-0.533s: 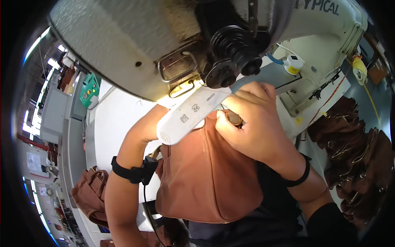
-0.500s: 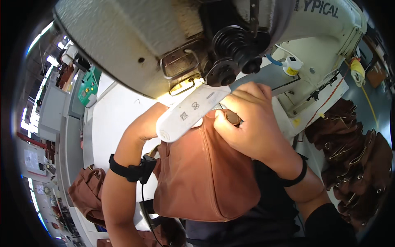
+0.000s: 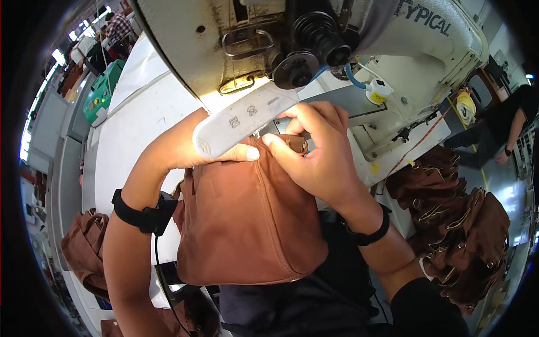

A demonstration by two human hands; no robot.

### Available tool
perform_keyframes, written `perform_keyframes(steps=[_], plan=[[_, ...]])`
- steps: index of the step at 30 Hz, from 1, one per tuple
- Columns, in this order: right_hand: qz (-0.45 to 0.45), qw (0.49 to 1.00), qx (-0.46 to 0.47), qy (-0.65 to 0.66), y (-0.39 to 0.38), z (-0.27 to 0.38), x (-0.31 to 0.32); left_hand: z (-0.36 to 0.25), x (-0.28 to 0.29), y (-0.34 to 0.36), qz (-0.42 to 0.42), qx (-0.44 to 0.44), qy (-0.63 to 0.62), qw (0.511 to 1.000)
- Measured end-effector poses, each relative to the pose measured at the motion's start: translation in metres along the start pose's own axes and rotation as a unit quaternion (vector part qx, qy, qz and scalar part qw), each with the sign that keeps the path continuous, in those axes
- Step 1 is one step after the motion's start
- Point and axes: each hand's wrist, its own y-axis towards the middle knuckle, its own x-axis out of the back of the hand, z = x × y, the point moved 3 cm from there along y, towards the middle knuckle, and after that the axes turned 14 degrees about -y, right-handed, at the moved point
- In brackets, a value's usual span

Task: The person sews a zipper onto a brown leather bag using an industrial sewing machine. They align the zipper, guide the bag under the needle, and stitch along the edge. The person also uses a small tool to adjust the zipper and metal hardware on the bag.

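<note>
A brown bag [image 3: 224, 224] with a long seam rests against my body, its top up under the head of a sewing machine [image 3: 191, 56]. A white oblong plate [image 3: 241, 121] juts out below the head, hiding much of my left hand [image 3: 182, 143], whose thumb presses on the bag's top edge. My right hand [image 3: 320, 154] is closed on the bag's top beside a small brown looped piece [image 3: 297, 145], thumb near the needle area. A green box [image 3: 98, 101] stands on the white table [image 3: 118, 146] at left.
Piles of brown bags [image 3: 460, 241] lie at right, and another bag [image 3: 84, 247] at lower left. A small white device [image 3: 379, 90] with a blue hose sits by the machine. A person in dark clothes [image 3: 499, 129] stands at right; others [image 3: 118, 31] work at upper left.
The view has shifted, so bag, hands and machine sit higher and further left. My left thumb now shows below the plate. The person at right has come into view.
</note>
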Motion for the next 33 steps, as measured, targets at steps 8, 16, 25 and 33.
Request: perform_keyframes(steps=[8,16,25,33], plan=[[0.119,0.983,-0.076,0.116,0.015,-0.013,-0.003,-0.018,-0.001,0.002,0.004,0.012,0.135,0.991],[0.083,0.989,-0.055,0.109,0.015,-0.012,-0.006,-0.021,0.001,0.004,0.019,0.092,0.125,0.988],[0.128,0.979,-0.093,0.131,0.02,-0.016,-0.007,-0.018,0.005,0.006,0.011,0.036,0.166,0.985],[0.137,0.976,-0.121,0.119,0.023,-0.011,-0.003,-0.009,0.006,0.008,-0.044,-0.016,0.121,0.991]])
